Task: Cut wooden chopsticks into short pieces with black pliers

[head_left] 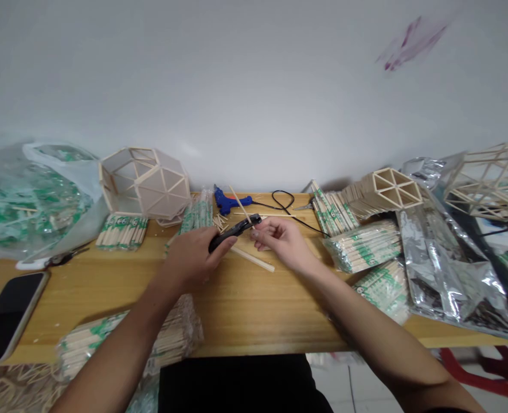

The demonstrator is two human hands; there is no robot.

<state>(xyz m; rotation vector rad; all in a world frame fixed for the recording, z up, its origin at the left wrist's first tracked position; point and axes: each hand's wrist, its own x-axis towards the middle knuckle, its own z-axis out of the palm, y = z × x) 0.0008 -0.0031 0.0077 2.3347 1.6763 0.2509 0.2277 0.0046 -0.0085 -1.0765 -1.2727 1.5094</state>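
My left hand (195,251) is closed around the handle of a black pair of pliers (233,233), whose head points to the right. A thin wooden stick (239,202) slants across the head of the pliers. Its lower end sits between the thumb and fingers of my right hand (282,238), which is pinched shut on it. Whether the jaws are closed on the stick is too small to tell. Just below both hands, a couple of pale wooden sticks (256,261) lie on the wooden table (254,315). Short cut pieces (220,221) are scattered behind the pliers.
A blue glue gun (232,201) with a black cord lies near the wall. Wrapped chopstick bundles (366,246) flank the work area. Wooden lattice frames (151,180) stand on both sides. At left are a bag of wrappers (34,195) and a phone (11,315); silver bags (447,269) lie right.
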